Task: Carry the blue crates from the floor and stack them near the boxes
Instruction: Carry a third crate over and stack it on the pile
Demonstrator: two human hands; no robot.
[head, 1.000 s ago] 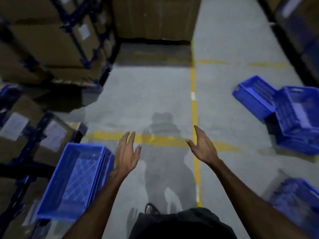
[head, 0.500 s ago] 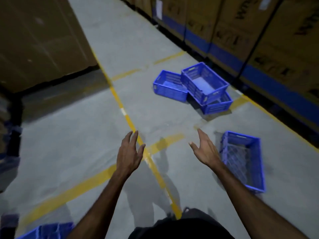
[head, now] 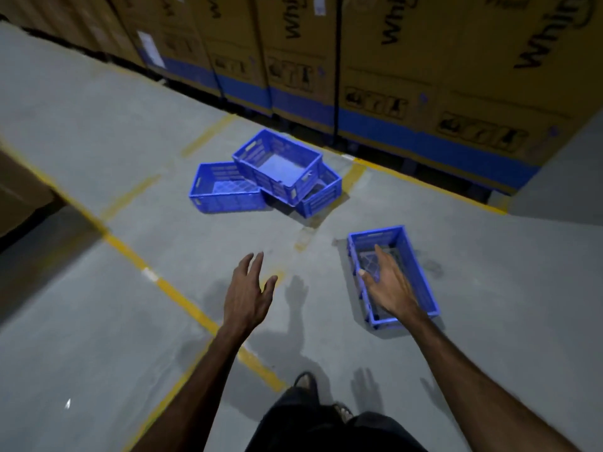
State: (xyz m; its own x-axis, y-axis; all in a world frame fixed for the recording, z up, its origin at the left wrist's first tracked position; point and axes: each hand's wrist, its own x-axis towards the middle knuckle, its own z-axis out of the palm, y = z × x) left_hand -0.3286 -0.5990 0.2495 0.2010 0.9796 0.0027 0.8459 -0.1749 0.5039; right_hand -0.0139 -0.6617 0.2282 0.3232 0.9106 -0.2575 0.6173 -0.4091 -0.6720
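Blue crates, four in view, all on the grey floor (head: pixel 98 132) and none in hand. Nothing visibly stacked with care, so, by the look of it, every carry in view left to do.

Largest, a loose pile of three (head: pixel 266 176) at centre frame, just short of the wall of cardboard boxes (head: pixel 391 60) across the top: one crate tilted (head: pixel 277 164) across the rims of a flat crate (head: pixel 225 187) to its left and a third (head: pixel 321 194) half hidden beneath at right. Open-topped, moulded plastic, slotted sides, lattice bases, handle cut-outs at the ends.

Smaller, a single crate (head: pixel 414 265) at lower right of centre, upright and apart from the pile, seemingly empty.

Smallest, two bare hands at lower centre. Left hand (head: pixel 249 293) over bare concrete beside a yellow floor line (head: pixel 182 298), fingers spread, holding nothing. Right hand (head: pixel 390 287) stretched over the single crate's near end, fingers apart; touching the rim or not, impossible to tell. Likely next pick: that crate.
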